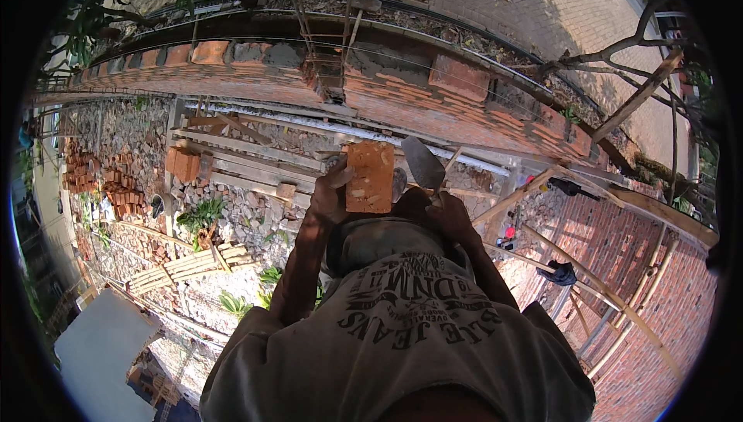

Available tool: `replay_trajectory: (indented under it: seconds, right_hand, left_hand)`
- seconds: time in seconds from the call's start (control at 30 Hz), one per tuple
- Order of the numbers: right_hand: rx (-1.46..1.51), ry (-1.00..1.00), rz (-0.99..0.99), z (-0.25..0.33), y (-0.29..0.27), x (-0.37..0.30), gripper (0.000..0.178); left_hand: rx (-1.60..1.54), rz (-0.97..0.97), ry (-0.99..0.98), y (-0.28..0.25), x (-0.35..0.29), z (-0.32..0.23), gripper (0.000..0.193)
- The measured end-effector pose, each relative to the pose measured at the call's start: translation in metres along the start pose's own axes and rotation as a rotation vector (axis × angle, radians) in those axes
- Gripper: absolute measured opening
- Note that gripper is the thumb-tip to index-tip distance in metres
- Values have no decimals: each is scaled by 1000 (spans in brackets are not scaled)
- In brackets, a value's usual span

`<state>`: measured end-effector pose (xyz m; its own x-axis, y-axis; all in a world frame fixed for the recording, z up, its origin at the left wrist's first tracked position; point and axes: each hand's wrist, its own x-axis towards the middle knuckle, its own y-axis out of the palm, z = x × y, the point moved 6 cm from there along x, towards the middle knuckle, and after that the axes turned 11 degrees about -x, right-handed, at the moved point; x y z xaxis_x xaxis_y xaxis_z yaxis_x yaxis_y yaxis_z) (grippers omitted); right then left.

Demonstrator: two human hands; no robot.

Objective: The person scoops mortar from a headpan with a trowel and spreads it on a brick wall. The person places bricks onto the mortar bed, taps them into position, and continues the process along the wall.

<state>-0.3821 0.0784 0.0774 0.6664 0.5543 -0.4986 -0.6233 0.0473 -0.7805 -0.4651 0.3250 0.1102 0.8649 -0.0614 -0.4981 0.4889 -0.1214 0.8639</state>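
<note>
Sunlit brickwork fills the scene: a long brick wall under construction curves across the upper half, with paved ground beyond it and rubble, stacked bricks and wooden planks on the ground far below to the left. Bamboo scaffold poles cross the lower right beside a 2nd face of brick.

1 brick is held up in front of the person's chest, just below the line of the wall. It is orange-red and rectangular, with a rough, pale-dusted face turned toward the camera and slightly chipped edges. The left hand grips it by its left side, fingers wrapped around the edge. The right hand is closed on the handle of a trowel, whose grey pointed blade rises just to the right of the brick, near it; whether blade and brick touch cannot be told.

Printed lettering in dark ink sits on the front of the person's grey shirt, in an arched block across the chest. Small red and black objects lie among the poles to the right, too small to identify. The trowel handle is hidden inside the fist, and the brick's back face is out of view. Dark fisheye borders cut off every corner.
</note>
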Motion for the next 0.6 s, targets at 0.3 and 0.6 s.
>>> replay_trajectory:
  seconds: [0.3, 0.6]
  right_hand:
    - [1313, 162, 322, 43, -10, -1, 66]
    - [1923, 108, 478, 56, -18, -14, 69]
  left_hand:
    - [-23, 273, 1, 17, 34, 23, 74]
    - [-159, 314, 26, 5, 42, 47, 70]
